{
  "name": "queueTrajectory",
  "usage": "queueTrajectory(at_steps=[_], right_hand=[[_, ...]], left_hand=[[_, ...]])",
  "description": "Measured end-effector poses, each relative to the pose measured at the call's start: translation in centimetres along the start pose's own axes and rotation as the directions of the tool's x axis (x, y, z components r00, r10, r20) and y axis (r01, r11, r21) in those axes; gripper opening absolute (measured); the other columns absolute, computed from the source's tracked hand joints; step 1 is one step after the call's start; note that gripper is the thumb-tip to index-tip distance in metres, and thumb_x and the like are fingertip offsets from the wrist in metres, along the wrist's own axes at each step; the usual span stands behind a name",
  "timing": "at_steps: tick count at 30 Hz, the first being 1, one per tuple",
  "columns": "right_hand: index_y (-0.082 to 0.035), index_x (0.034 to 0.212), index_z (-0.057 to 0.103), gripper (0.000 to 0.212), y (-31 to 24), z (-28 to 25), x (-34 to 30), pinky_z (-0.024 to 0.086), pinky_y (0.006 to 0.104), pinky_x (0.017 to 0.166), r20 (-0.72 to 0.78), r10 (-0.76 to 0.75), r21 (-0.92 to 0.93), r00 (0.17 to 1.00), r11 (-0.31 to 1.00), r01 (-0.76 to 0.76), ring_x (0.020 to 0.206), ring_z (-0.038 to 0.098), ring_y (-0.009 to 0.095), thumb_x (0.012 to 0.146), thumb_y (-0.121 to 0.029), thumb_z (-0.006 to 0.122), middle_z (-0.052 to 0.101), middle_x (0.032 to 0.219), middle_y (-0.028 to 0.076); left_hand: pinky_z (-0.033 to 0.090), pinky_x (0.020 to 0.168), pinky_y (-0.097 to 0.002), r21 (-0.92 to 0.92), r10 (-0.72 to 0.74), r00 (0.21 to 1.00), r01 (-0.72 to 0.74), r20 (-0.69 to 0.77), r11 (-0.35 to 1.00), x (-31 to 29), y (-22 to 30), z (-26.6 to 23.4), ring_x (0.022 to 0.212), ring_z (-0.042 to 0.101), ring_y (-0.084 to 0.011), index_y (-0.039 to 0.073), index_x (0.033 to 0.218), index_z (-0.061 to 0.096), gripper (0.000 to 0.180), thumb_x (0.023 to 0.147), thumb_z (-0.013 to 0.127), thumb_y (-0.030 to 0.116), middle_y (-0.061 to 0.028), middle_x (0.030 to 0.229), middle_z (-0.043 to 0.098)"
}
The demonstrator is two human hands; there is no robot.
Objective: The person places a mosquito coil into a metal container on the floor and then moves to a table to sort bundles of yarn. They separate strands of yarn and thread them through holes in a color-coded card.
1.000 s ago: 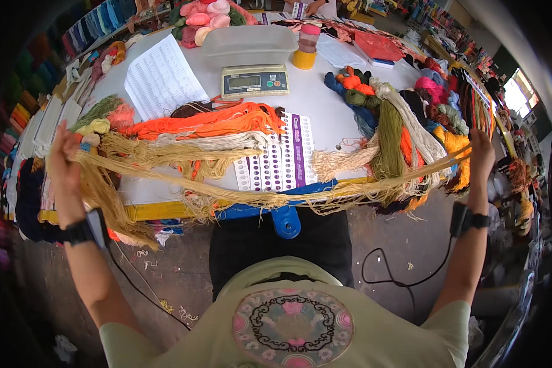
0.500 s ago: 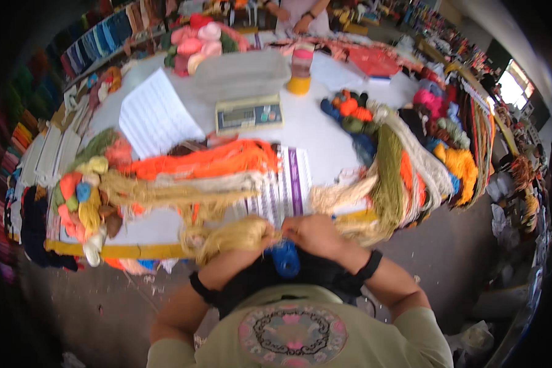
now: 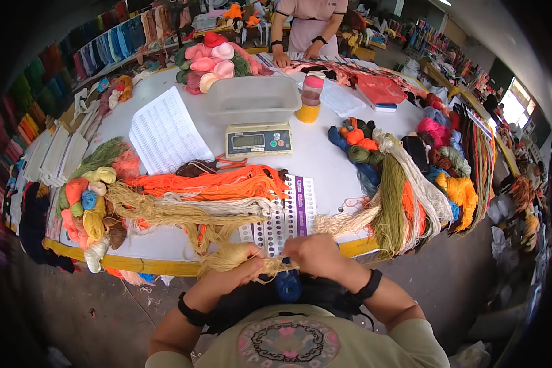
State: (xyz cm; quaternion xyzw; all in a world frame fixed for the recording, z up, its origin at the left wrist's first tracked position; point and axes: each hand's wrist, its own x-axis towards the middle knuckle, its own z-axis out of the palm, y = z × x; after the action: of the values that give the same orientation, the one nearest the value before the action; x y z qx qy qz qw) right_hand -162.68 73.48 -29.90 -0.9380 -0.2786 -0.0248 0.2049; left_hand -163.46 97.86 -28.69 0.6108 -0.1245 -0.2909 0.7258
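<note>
Near the table's front edge, my left hand (image 3: 230, 276) is closed around a loose bundle of pale yellow thread (image 3: 224, 257). Strands from it run across to my right hand (image 3: 318, 254), whose curled fingers pinch them; the fingertips are partly hidden. Just beyond both hands lies a white and purple thread card (image 3: 299, 205) with rows of punched holes. White threads (image 3: 227, 205) and a thick orange hank (image 3: 208, 184) stretch leftward from the card, beside more yellow strands. Below my hands, a blue round object (image 3: 287, 286) sits against my lap.
Coloured skeins heap at left (image 3: 86, 205) and right (image 3: 411, 184). Farther back are a digital scale (image 3: 257, 141), a translucent tub (image 3: 251, 101), a printed sheet (image 3: 168, 132) and a pink-lidded jar (image 3: 311, 92). A co-worker's hands (image 3: 295, 56) rest on pink threads across the table.
My hands have moved slightly apart, with yellow strands now showing between them. My left hand's grip on the bundle has turned, thumb on top. The whole view has shifted and become sharper.
</note>
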Motion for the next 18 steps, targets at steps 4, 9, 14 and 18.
queueTrajectory(at_steps=[4, 9, 14, 18], right_hand=[[-0.009, 0.086, 0.065, 0.007, 3.7, -2.9, -2.1, 0.050, 0.0362, 0.058, -0.200, 0.366, 0.164, 0.909, 0.927, -0.337, 0.067, 0.063, 0.030, 0.084, -0.015, 0.063, 0.064, 0.075, 0.014], [-0.004, 0.101, 0.064, 0.020, 7.2, -7.7, -9.6, 0.045, 0.0266, 0.055, -0.279, 0.643, 0.459, 0.713, 0.742, -0.489, 0.060, 0.057, 0.010, 0.089, -0.021, 0.064, 0.059, 0.064, 0.004], [-0.001, 0.088, 0.065, 0.009, 15.6, -14.4, -21.5, 0.044, 0.0255, 0.058, -0.659, 0.628, 0.234, 0.415, 0.695, -0.680, 0.067, 0.054, 0.007, 0.085, -0.009, 0.061, 0.061, 0.070, 0.003], [-0.006, 0.094, 0.067, 0.021, 18.5, -19.7, -28.9, 0.049, 0.0357, 0.070, -0.758, 0.623, 0.022, 0.195, 0.323, -0.946, 0.077, 0.066, 0.030, 0.086, -0.021, 0.056, 0.066, 0.083, 0.018]], left_hand=[[0.032, 0.042, -0.0195, -0.072, 0.429, 0.879, -0.452, -0.208, 0.889, -3.8, 1.4, -3.5, 0.048, 0.045, -0.0036, 0.002, 0.091, 0.061, 0.022, 0.093, 0.058, 0.024, -0.0014, 0.073, 0.059], [0.030, 0.036, -0.0189, 0.332, 0.287, 0.731, -0.087, -0.620, 0.939, -9.5, 6.4, -9.9, 0.044, 0.048, -0.0049, 0.004, 0.093, 0.060, 0.028, 0.094, 0.056, 0.031, -0.0071, 0.087, 0.065], [0.022, 0.032, -0.0173, -0.039, 0.202, 0.514, -0.420, -0.834, 0.907, -18.2, 7.0, -23.3, 0.041, 0.026, -0.0011, 0.009, 0.094, 0.054, 0.015, 0.098, 0.048, 0.022, 0.0079, 0.061, 0.038], [0.021, 0.033, -0.0176, -0.073, 0.093, 0.279, -0.533, -0.956, 0.843, -24.6, 6.1, -34.9, 0.042, 0.027, -0.0022, 0.012, 0.091, 0.052, 0.008, 0.097, 0.047, 0.015, 0.0075, 0.063, 0.039]])
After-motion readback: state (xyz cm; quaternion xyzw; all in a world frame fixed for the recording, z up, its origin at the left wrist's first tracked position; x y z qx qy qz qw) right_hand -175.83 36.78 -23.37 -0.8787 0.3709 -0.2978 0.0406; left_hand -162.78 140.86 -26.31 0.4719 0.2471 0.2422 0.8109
